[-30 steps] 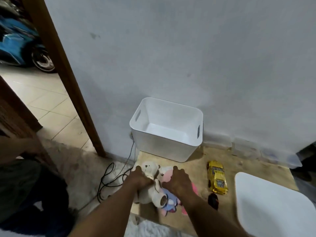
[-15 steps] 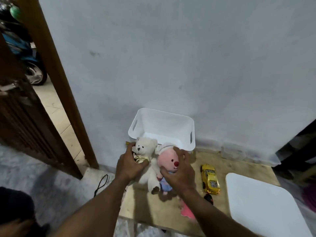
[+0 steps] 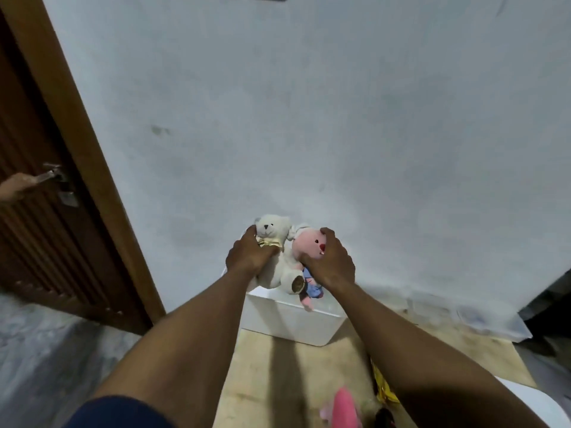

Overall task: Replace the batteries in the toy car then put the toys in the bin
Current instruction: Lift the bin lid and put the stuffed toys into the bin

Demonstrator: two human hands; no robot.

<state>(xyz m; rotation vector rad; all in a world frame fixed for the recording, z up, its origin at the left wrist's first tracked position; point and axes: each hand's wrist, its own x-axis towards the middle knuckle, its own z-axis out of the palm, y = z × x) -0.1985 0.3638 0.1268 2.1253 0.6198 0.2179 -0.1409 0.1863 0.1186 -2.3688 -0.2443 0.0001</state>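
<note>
My left hand [image 3: 248,253] grips a white teddy bear [image 3: 273,242] with a gold bow. My right hand [image 3: 330,261] grips a pink-faced plush doll [image 3: 310,244] in blue clothes. Both toys hang in the air over the white plastic bin [image 3: 290,319], which stands against the wall on the wooden board; my hands and the toys hide its opening. The yellow toy car [image 3: 383,387] lies on the board at lower right, mostly hidden behind my right forearm. A pink toy [image 3: 343,409] lies at the bottom edge.
A grey wall rises right behind the bin. A brown wooden door [image 3: 40,242] and frame stand at the left, with another person's hand [image 3: 15,185] at its handle. A white lid [image 3: 537,406] lies at lower right, and a small dark object [image 3: 384,418] sits near the pink toy.
Both hands lifted the teddy bear and the pink doll off the board and carried them up and forward over the bin. The door at the left has swung closed.
</note>
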